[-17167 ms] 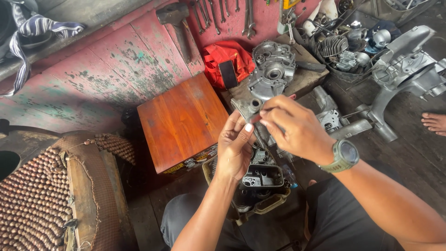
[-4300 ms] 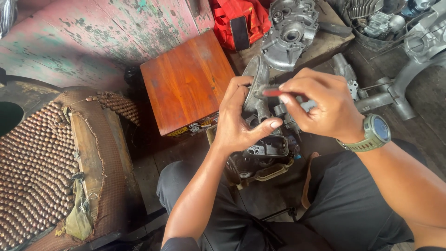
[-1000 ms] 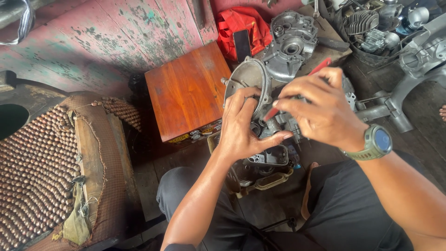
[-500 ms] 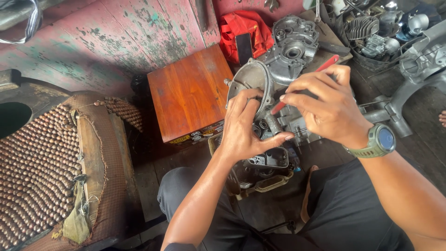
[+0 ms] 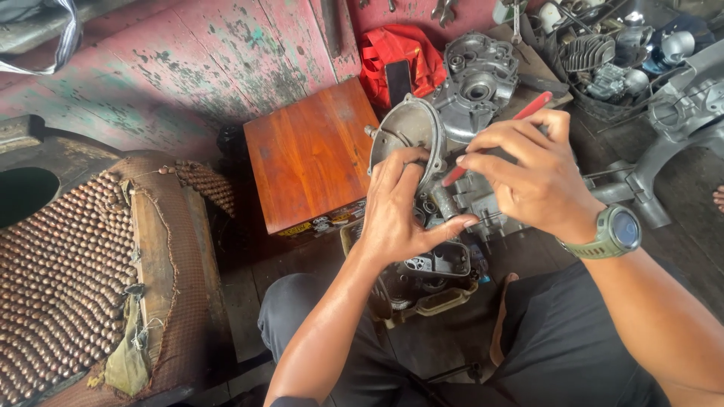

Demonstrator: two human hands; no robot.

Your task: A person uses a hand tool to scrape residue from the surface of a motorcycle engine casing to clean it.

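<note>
Head view: dark plank floor (image 5: 241, 301), crowded; left hand (image 5: 400, 211) gripped engine case (image 5: 483, 203), right hand (image 5: 528, 177) pinched red tool (image 5: 528, 109); wooden box (image 5: 313, 154) just left.

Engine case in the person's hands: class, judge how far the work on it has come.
Done: the engine case lies open, its insides exposed. In hand: the left hand steadies it while the right hand holds a red-handled tool, tip at the opening. Left: a second case half lies apart behind, not joined.

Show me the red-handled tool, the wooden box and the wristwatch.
red-handled tool (image 5: 528, 108): head view, upper end of its red handle.
wooden box (image 5: 313, 154): head view, middle of its top.
wristwatch (image 5: 623, 230): head view, its dark face.
</note>
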